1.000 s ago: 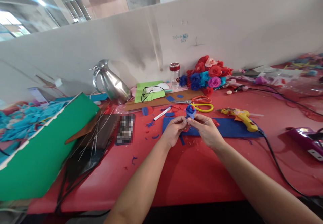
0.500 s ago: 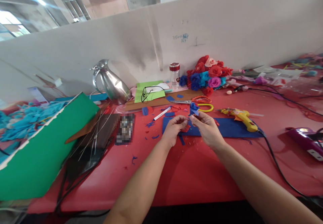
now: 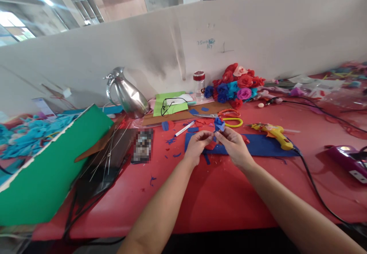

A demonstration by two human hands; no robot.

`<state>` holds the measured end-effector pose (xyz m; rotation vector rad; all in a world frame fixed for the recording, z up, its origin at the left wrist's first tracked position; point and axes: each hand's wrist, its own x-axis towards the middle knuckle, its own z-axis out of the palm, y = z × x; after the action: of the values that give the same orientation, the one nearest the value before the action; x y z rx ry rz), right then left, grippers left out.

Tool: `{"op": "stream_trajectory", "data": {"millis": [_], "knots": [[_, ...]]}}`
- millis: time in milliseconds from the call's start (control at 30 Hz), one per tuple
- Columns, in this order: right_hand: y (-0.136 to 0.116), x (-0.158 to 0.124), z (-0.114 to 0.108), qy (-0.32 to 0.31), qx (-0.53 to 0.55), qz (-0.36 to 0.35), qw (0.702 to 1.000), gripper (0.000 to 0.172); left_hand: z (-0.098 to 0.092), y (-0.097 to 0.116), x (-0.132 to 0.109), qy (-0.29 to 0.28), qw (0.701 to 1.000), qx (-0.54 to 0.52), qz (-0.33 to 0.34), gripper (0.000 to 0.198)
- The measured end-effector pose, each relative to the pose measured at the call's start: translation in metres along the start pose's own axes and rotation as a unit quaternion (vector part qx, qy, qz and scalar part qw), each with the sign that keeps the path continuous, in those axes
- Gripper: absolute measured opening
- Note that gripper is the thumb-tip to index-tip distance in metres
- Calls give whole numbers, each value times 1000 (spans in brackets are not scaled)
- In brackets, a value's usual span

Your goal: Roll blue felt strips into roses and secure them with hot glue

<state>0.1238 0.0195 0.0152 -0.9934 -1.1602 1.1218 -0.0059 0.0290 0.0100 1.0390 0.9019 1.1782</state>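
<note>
A small blue paper flower (image 3: 219, 124) points upward from the fingertips of my right hand (image 3: 235, 146), which is closed in a pinch at its base. My left hand (image 3: 198, 147) is also pinched, its fingertips almost meeting the right ones near the flower's lower end; whatever lies between them is too small to make out. Beneath both hands lies a blue paper sheet (image 3: 260, 146), with red scraps on it. Beyond the flower are scissors (image 3: 233, 122) with yellow and red handles. A white marker (image 3: 184, 129) rests to the left of the flower.
Right of my hands lies a yellow glue gun (image 3: 276, 135) with its cord. Behind are a bunch of paper roses (image 3: 243, 81), a glass jar (image 3: 198, 86), eyeglasses (image 3: 172, 103) and a steel jug (image 3: 126, 93). A green board (image 3: 54, 170) leans at left, near a phone (image 3: 142, 146).
The blue flower has tilted and shifted slightly left in my right fingers. My fingertips have drawn a little closer together; the rest of the table looks the same.
</note>
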Motion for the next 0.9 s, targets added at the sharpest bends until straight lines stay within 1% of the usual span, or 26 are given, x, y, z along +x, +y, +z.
{"op": "stream_trajectory", "data": {"millis": [167,533,667,900], "knots": [[1,0,-1,-2,-11,-3,1000,28,0,0,0,-2,1000,1,0,26],[0,-1,-1,-3,-51,-24,998,21,-1,-2,1,-2,1000,4,-6,29],[3,0,-3,-4,-92,-31,995,22,-1,-2,1,-7,1000,9,-8,30],[12,1,-4,14,-147,-55,988,21,-2,0,1,22,1000,5,16,31]]}}
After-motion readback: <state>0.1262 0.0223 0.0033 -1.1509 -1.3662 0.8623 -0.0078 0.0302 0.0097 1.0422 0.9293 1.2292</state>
